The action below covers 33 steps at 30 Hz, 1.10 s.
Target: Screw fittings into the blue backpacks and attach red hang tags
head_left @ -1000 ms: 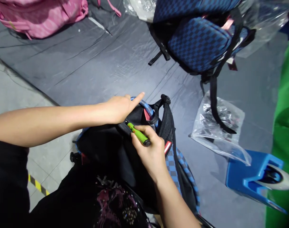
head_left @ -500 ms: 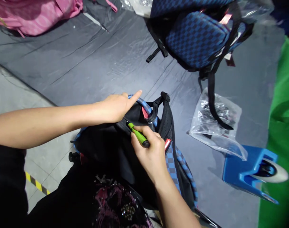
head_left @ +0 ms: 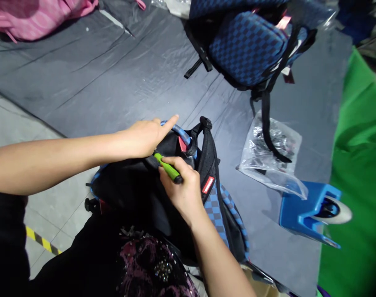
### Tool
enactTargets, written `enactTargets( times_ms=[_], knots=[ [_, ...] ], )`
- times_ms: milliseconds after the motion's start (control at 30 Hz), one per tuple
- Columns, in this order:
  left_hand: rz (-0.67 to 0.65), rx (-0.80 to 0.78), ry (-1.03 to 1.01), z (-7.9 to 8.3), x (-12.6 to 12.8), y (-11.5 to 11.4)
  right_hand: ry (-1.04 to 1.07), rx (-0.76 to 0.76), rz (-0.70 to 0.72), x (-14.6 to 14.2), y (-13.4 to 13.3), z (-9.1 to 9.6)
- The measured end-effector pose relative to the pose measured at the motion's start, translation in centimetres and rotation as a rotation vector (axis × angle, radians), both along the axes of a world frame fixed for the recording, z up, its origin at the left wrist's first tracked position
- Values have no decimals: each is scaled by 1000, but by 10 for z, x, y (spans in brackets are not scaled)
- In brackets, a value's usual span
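Right hand point(head_left: 184, 185) curled tightly round green tool point(head_left: 168, 168) | grey table point(head_left: 138, 82) stretched ahead, edge leftward | black backpack point(head_left: 129, 194) lay beneath

- widest passage: the grey tabletop point(head_left: 123, 78) beyond the left hand point(head_left: 141, 139), between the pink bag point(head_left: 42, 18) and the checkered backpack point(head_left: 248, 49)
- narrower lane right of the near backpack point(head_left: 129, 187), bounded by the clear plastic bag point(head_left: 268, 144) and blue holder point(head_left: 299, 204)
- a loose black strap point(head_left: 266, 117) trails over the plastic bag, a snag
- a raised shoulder strap point(head_left: 208, 152) and its buckle block the right hand's point(head_left: 183, 187) far side
- the green-handled tool point(head_left: 167, 167) fills the gap between both hands
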<state>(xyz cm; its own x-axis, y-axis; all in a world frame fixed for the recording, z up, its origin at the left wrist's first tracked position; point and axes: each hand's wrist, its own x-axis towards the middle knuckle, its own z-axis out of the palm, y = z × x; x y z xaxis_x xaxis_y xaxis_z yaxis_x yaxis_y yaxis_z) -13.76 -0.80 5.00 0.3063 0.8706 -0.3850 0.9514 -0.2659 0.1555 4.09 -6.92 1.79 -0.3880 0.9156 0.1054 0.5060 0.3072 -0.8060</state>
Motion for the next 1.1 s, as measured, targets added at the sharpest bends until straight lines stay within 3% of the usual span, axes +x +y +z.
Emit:
enactTargets(
  times_ms=[267, 433, 600, 700, 800, 867, 900, 933, 1033, 1100],
  knots=[
    [8, 23, 22, -5, -2, 2, -3, 28, 7, 2, -1, 0],
    [-19, 63, 56, 2, -1, -1, -51, 11, -36, -5, -3, -2],
    [-60, 145, 135, 2, -5, -4, -183, -8, -14, -3, -2, 17],
    [-80, 187, 134, -9, -13, 2, -82, 101, -66, 39, -4, 38],
    [-58, 179, 130, -19, -18, 5, 9, 252, -367, 115, -3, 38],
    [-40, 175, 123, -24, -19, 6, -287, 225, -631, 172, 11, 17],
    [-34, 175, 113, -25, -19, 6, -554, 117, -693, 198, 23, 2],
    [-28, 175, 99, -27, -19, 7, -838, -27, -672, 221, 36, -14],
    [-10, 161, 59, -31, -18, 8, -1021, -133, -602, 270, 82, -58],
    [15, 143, 37, -32, -18, 8, -1053, -124, -542, 287, 111, -75]
  ],
)
